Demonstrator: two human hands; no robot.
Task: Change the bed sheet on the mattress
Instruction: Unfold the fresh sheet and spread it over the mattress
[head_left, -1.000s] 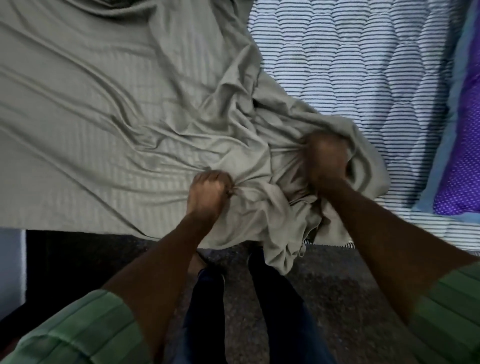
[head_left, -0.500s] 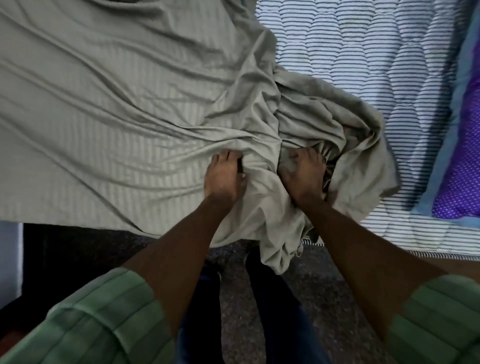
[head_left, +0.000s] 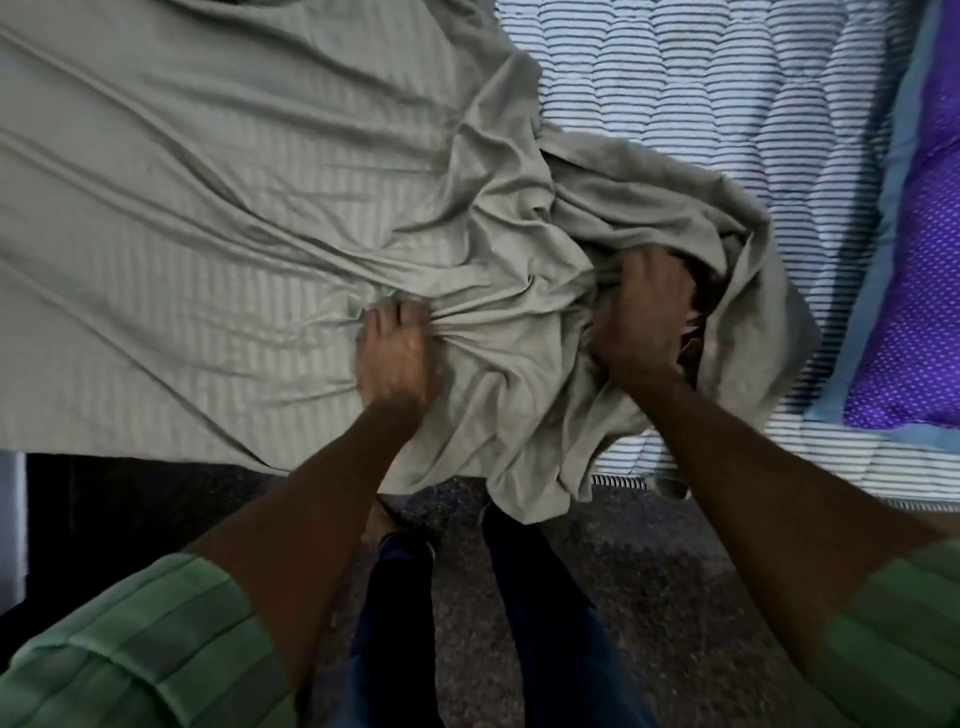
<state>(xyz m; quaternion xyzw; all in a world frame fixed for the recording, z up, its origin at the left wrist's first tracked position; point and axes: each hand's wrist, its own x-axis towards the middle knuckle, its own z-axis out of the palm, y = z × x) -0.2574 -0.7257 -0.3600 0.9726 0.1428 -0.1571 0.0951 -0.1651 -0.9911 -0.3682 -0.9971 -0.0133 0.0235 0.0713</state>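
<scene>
Bunching the grey sheet (head_left: 234, 208), both hands (head_left: 395, 358) (head_left: 641, 317) clenched.

A striped mattress (head_left: 727, 104) carries a bunched grey-green sheet (head_left: 234, 208) and a purple pillow (head_left: 914, 291).

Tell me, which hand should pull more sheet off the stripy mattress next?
Probably the left hand. It sits at the edge of the flat sheet that still covers the mattress, its grip shut on those folds. The right hand is buried in the already bunched part.
</scene>
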